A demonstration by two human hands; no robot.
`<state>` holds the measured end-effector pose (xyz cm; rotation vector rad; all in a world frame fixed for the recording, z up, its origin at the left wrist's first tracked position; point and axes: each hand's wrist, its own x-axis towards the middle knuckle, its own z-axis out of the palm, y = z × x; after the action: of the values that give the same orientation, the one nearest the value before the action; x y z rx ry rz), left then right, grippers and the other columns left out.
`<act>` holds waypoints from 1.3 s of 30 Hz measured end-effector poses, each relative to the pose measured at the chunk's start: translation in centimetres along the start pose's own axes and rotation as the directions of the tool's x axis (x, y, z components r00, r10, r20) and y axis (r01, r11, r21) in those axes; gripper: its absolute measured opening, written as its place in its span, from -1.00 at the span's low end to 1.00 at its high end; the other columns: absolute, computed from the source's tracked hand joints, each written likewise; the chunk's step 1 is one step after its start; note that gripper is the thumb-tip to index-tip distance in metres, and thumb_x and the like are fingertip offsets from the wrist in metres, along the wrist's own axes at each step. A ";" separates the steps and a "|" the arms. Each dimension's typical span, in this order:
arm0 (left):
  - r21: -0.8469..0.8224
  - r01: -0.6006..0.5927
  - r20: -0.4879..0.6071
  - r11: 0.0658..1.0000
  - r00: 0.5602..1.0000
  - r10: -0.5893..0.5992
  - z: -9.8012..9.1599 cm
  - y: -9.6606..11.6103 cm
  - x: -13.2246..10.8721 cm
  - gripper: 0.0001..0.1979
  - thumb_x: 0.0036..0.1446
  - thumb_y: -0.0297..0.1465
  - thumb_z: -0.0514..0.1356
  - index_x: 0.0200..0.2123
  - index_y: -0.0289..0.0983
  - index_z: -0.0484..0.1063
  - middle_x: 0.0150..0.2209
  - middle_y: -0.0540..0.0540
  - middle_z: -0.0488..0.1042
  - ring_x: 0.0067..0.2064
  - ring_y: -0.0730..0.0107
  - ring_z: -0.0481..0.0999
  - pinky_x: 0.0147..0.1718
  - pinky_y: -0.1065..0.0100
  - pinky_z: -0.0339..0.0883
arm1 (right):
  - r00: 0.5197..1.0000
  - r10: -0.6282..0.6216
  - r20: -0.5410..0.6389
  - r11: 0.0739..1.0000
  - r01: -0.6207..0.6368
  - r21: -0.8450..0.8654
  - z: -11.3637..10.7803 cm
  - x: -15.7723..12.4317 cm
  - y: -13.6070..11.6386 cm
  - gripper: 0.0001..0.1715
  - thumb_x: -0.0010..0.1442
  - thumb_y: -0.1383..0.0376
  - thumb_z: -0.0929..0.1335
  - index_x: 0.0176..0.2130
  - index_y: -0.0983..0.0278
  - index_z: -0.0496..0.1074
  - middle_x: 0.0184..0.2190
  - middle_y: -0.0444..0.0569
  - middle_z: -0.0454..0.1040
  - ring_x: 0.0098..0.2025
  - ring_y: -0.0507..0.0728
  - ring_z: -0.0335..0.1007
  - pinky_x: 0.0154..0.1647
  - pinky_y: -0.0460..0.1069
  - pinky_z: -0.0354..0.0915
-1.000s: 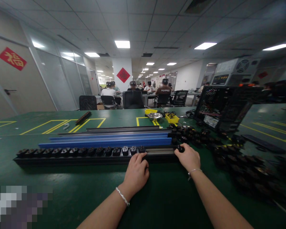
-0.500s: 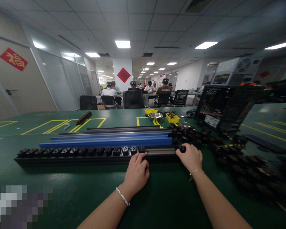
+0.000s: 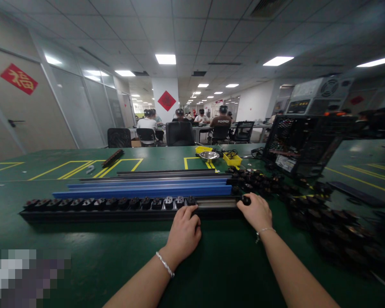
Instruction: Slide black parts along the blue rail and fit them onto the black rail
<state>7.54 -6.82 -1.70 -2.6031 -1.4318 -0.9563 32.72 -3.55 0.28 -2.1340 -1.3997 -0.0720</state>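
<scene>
A long black rail (image 3: 109,215) lies across the table in front of me. Black socket modules (image 3: 134,202) sit in a row along its channel, and a couple near my left hand show pale faces. The channel's right part shows a bare grey strip (image 3: 216,202). My left hand (image 3: 184,229) holds the rail's near edge, its fingertips over the edge by the last module (image 3: 191,200) in the row. At the rail's right end, my right hand (image 3: 257,212) is closed around another black socket module (image 3: 245,199), partly hidden by the fingers.
Blue rails (image 3: 147,191) lie just behind the black one. Heaped black modules (image 3: 324,218) cover the right side. Farther back are a metal bowl (image 3: 209,156), a yellow bin (image 3: 232,160) and an opened computer case (image 3: 303,143). People sit at distant tables.
</scene>
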 end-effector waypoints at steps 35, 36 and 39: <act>-0.013 0.001 0.005 1.000 1.000 -0.001 0.0 0.0 0.0 -0.87 -0.01 -0.53 0.13 -0.38 -0.21 0.39 0.10 -0.08 0.28 0.14 0.13 0.17 0.12 0.00 0.13 | 0.997 0.078 -0.018 0.996 -0.077 0.032 0.5 0.4 1.0 -0.51 -0.02 0.08 0.25 -0.09 0.13 0.42 0.14 0.01 0.21 0.19 0.30 0.02 0.07 0.21 0.11; -0.014 0.002 0.002 1.000 1.000 -0.002 0.0 0.0 0.0 -0.87 -0.02 -0.53 0.13 -0.38 -0.21 0.39 0.10 -0.08 0.28 0.14 0.13 0.17 0.12 0.00 0.13 | 0.997 0.072 -0.020 0.997 -0.071 0.026 0.5 0.4 1.1 -0.51 -0.02 0.07 0.24 -0.09 0.13 0.42 0.13 0.01 0.22 0.19 0.30 0.01 0.08 0.22 0.11; -0.016 0.001 -0.002 1.000 1.000 -0.001 0.0 0.0 0.0 -0.87 -0.02 -0.53 0.13 -0.38 -0.21 0.39 0.10 -0.08 0.29 0.15 0.12 0.17 0.12 -0.01 0.13 | 0.998 0.054 -0.023 0.998 -0.054 0.011 0.6 0.5 1.3 -0.50 -0.01 0.07 0.23 -0.09 0.14 0.42 0.11 0.03 0.25 0.17 0.30 0.04 0.08 0.20 0.12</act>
<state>7.55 -6.79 -1.75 -2.6120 -1.4315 -0.9741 33.86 -3.18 -0.62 -2.1539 -1.3256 -0.0684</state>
